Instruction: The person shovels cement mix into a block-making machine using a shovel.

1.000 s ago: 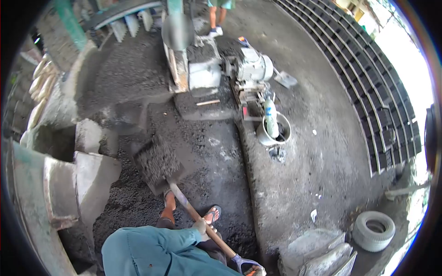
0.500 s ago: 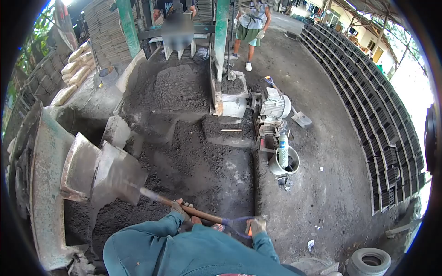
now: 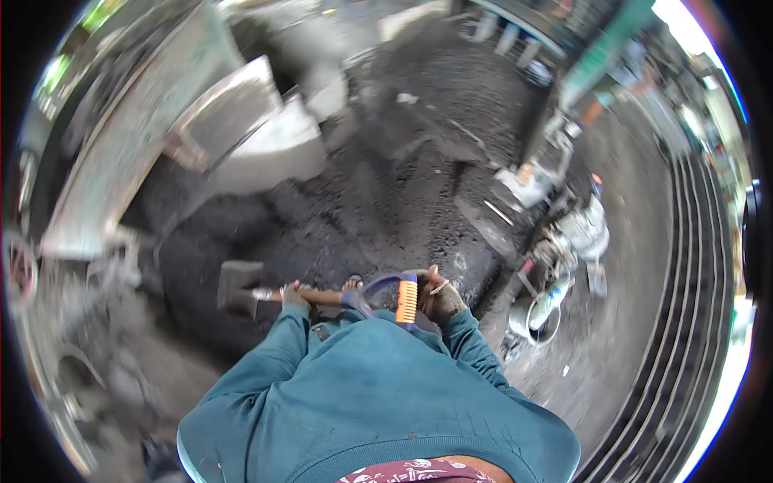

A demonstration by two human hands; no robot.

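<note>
A shovel lies across the front of my body, its grey blade [image 3: 240,288] over the dark loose material at the left. My left hand [image 3: 295,296] is closed around the wooden shaft near the blade. The shovel's purple D-shaped handle has an orange grip [image 3: 407,300], which shows uncovered. Just right of that grip is my right hand [image 3: 440,295], in a worn glove with bare fingertips, its fingers raised and apart. Part of a foot [image 3: 353,282] shows beyond the shaft.
Dark loose material [image 3: 378,197] spreads ahead. A metal chute [image 3: 229,109] stands at upper left. To the right are a motor [image 3: 584,229], a bucket [image 3: 535,320] holding a bottle, and long rows of stacked blocks [image 3: 684,298]. A blurred person [image 3: 632,68] is at upper right.
The view has turned left and downward. The shovel is now nearer my body and more level, its blade away from the chute. My right hand has come off the orange grip.
</note>
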